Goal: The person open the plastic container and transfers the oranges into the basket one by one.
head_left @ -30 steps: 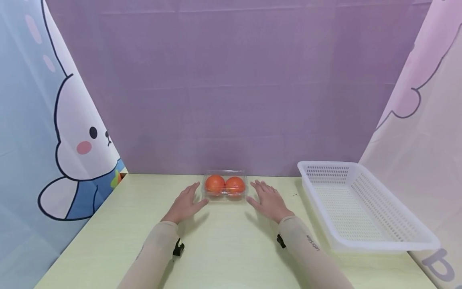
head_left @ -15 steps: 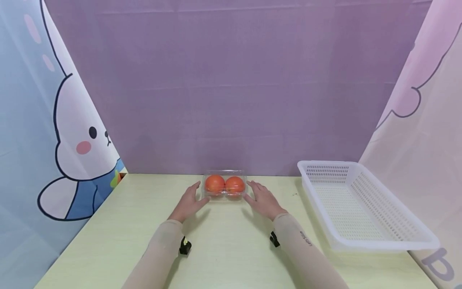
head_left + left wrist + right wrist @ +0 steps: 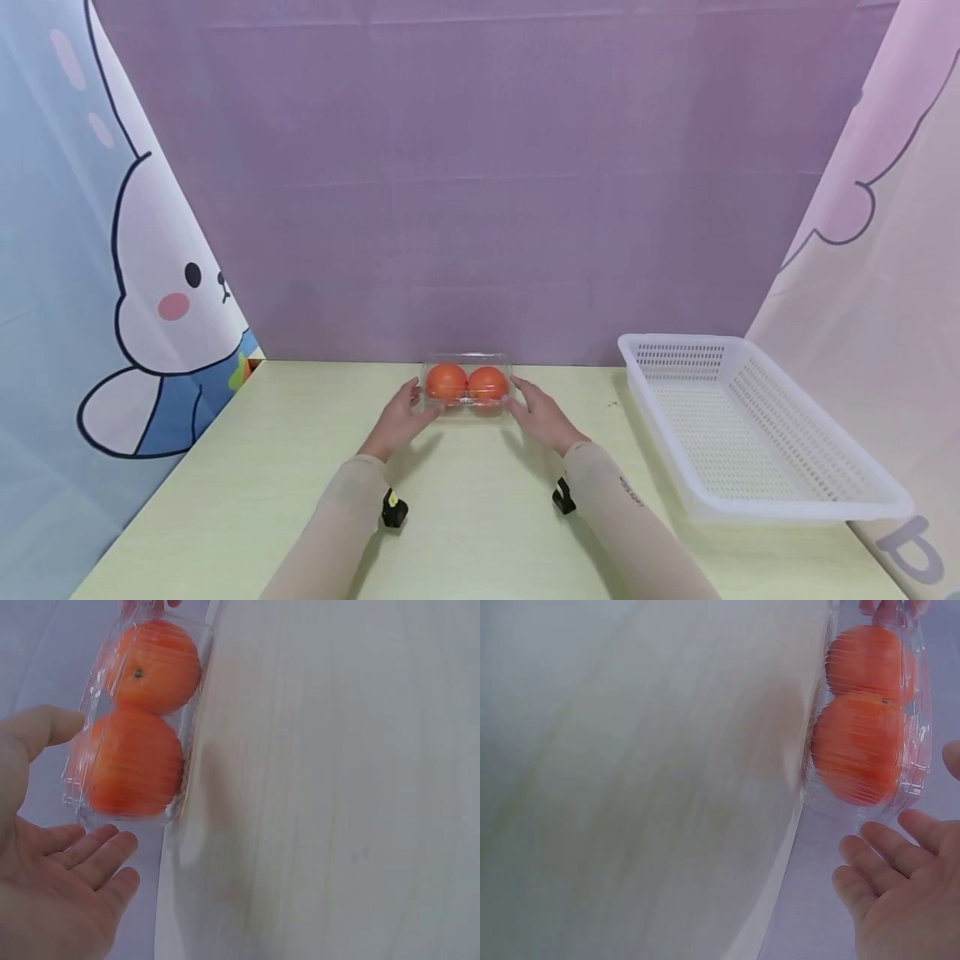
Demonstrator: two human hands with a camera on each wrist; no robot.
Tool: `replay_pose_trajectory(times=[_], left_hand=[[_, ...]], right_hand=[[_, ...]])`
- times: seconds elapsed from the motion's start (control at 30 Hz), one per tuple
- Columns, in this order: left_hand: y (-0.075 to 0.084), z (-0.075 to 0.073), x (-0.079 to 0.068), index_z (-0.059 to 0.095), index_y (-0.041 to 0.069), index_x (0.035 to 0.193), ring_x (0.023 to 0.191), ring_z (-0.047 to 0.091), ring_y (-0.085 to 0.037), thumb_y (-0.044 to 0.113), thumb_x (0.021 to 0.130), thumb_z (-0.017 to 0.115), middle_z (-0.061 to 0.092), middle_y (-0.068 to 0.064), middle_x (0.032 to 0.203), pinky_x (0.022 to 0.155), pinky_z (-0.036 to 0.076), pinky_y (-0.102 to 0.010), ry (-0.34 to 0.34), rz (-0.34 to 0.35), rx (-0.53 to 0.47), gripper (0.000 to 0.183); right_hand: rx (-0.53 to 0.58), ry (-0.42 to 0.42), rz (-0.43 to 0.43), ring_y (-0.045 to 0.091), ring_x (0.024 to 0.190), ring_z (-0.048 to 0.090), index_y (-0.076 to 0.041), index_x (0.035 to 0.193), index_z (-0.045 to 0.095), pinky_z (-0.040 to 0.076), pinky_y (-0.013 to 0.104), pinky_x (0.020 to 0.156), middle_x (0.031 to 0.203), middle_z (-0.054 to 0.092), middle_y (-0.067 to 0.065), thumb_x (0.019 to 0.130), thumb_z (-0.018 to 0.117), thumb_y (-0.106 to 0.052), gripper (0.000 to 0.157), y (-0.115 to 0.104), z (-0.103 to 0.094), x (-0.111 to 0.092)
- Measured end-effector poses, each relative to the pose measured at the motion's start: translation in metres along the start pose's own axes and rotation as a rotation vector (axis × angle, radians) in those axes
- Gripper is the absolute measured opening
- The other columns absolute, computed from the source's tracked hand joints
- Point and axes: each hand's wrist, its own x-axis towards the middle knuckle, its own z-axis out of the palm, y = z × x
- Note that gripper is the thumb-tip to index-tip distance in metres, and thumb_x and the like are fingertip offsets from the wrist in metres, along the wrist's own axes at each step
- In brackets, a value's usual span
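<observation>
A clear plastic clamshell box (image 3: 468, 360) stands at the back of the table. Inside it sit two oranges (image 3: 446, 382) side by side, one showing a small green stem mark in the left wrist view. My left hand (image 3: 394, 423) is at the box's left end, its fingertips beside the wall and the thumb (image 3: 56, 729) close to the lid's edge. At the opposite end, my right hand (image 3: 545, 421) has its fingers (image 3: 889, 847) lightly bent right by the box, with the thumb at the front corner in the head view. Neither hand is curled round the box.
To the right stands a white perforated plastic basket (image 3: 810, 507) with nothing in it. A purple cloth (image 3: 480, 183) hangs right behind the table's back edge. Printed cloths hang at both sides, the left one (image 3: 52, 292) with a cartoon rabbit.
Both hands have moved inward, toward the two ends of the clamshell box, narrowing the space between them. The box, oranges and basket stay in place.
</observation>
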Motion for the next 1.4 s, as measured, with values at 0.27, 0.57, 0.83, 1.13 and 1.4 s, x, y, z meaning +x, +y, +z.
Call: replay_pose_trajectory(times=[0.27,0.57,0.83,1.13,1.4], left_hand=[[0.0,0.004,0.001,0.02,0.002,0.143,0.123,0.039,-0.034,0.031,0.083,0.067,0.036,-0.02,0.138,0.097,0.037,-0.044,0.012,-0.006,-0.106,0.081],[0.005,0.004,-0.002,0.022,0.0,0.142,0.12,0.042,-0.034,0.032,0.084,0.065,0.038,-0.022,0.136,0.096,0.039,-0.043,0.033,-0.018,-0.074,0.079],[0.005,0.004,-0.003,0.024,0.001,0.141,0.12,0.043,-0.033,0.034,0.084,0.065,0.04,-0.021,0.135,0.095,0.04,-0.043,0.037,-0.031,-0.077,0.078],[0.005,0.004,-0.007,0.025,0.001,0.141,0.119,0.044,-0.034,0.034,0.085,0.065,0.04,-0.022,0.134,0.095,0.039,-0.043,0.04,-0.021,-0.083,0.077],[0.006,0.007,-0.01,0.028,0.001,0.139,0.115,0.048,-0.034,0.034,0.085,0.064,0.045,-0.021,0.13,0.092,0.043,-0.044,0.052,-0.012,-0.063,0.073]], right_hand=[[0.076,-0.013,0.022,0.027,0.12,0.043,-0.013,0.143,0.031,0.036,0.044,0.099,0.137,0.041,0.008,0.094,0.045,-0.043,0.059,-0.002,0.004,0.003],[0.083,0.002,-0.004,0.028,0.115,0.048,-0.007,0.14,0.035,0.038,0.042,0.097,0.132,0.047,0.012,0.095,0.047,-0.035,0.054,-0.004,0.004,0.001],[0.085,0.008,-0.002,0.028,0.112,0.051,-0.005,0.137,0.037,0.041,0.041,0.095,0.129,0.05,0.012,0.094,0.049,-0.033,0.052,-0.004,0.003,0.001],[0.085,0.006,0.009,0.027,0.11,0.052,-0.004,0.135,0.04,0.043,0.041,0.092,0.126,0.052,0.012,0.094,0.051,-0.031,0.05,-0.006,0.002,-0.002],[0.055,0.03,0.003,0.025,0.105,0.055,-0.004,0.131,0.044,0.046,0.039,0.088,0.118,0.057,0.01,0.094,0.051,-0.031,0.047,-0.003,0.001,-0.003]])
